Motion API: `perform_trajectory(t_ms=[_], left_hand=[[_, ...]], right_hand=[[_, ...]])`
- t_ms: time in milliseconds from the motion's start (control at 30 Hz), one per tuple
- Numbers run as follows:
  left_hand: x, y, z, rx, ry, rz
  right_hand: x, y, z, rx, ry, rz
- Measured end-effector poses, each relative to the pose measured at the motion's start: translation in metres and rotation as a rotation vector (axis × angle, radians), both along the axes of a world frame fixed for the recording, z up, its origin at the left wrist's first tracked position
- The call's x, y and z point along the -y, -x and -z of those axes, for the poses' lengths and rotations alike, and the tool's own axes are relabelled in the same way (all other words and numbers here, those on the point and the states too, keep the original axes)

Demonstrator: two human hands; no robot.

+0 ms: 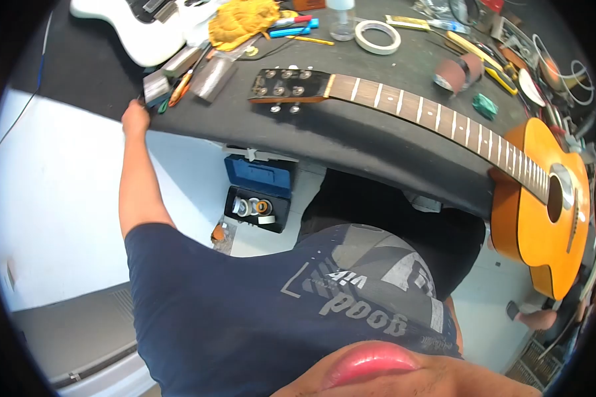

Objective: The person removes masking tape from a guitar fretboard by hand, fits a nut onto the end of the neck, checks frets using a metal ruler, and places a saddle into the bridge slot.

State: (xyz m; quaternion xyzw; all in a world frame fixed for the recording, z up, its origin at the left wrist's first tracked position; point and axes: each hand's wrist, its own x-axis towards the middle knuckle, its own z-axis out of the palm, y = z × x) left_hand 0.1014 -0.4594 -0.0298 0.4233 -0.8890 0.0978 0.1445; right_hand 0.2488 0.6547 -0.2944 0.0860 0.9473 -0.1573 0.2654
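My left hand [136,118] reaches out to the front edge of the dark workbench [198,122], with its fingers curled and closed. What they hold, if anything, is too small to make out. Right beside it lie a metal block [156,88], an orange-handled tool [179,91] and a flat metal piece [215,76]. My right hand is out of view. An acoustic guitar [559,218] rests across the right part of the bench, its headstock [286,87] pointing left and its body over the front edge. No strings show on its fretboard [437,118].
A white electric guitar body [149,36] lies at the back left, near a yellow cloth [242,23]. Masking tape [377,38], a bottle [341,23] and a sandpaper roll [458,71] stand behind the neck. Below the bench is an opened blue toolbox [258,175].
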Motion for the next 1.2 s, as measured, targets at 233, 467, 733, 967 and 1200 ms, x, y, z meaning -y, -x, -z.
perform_trajectory(t_ms=[233, 467, 733, 967, 1200], left_hand=[[-0.182, -0.001, -0.043, -1.040, -0.847, 0.501], [-0.378, 0.047, -0.051, -0.948, -1.669, 0.890], [-0.482, 0.017, -0.054, -0.613, -1.945, 1.050], [-0.524, -0.009, -0.058, -0.431, -1.288, 1.111], [-0.520, -0.011, -0.064, -0.400, -1.378, 1.041]], right_hand=[[0.016, 0.010, -0.071, 0.361, -0.227, -0.208], [0.222, 0.115, -0.310, 0.185, 0.246, -0.551], [0.361, 0.166, -0.314, -0.496, 1.228, -0.369], [0.387, 0.189, -0.320, -0.569, 1.233, -0.358], [0.397, 0.199, -0.307, -0.243, 1.542, -0.215]])
